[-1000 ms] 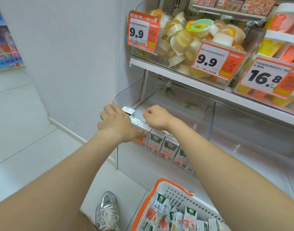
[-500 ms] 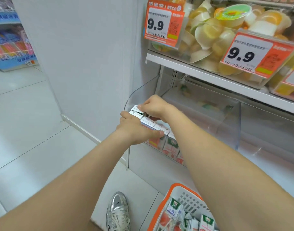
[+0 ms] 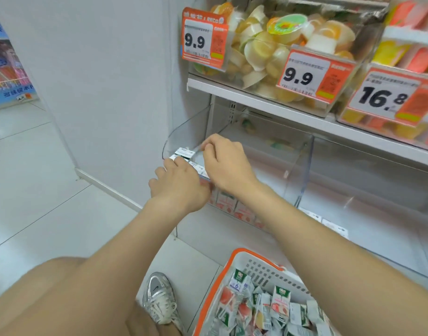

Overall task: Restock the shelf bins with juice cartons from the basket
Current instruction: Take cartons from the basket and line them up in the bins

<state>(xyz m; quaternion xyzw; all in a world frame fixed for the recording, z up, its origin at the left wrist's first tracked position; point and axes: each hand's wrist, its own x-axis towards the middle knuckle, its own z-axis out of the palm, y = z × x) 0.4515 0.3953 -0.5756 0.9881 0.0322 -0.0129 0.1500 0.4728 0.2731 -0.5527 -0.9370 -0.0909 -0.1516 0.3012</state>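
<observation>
Cartons [image 3: 183, 152]: stood in a row along the front of the clear bin [image 3: 302, 170]; the row runs from far left to near right.
Left hand [image 3: 179, 183]: nearer; fingers are curled over the row's left end, tops touched.
Right hand [image 3: 228, 161]: just behind the row, fingertips pinched; what is held cannot be told.
Basket [image 3: 243, 250]: below right, more lie inside.

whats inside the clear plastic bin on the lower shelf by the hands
A row of small white juice cartons along the front of the clear plastic bin. The left hand and right hand cover part of it.
</observation>
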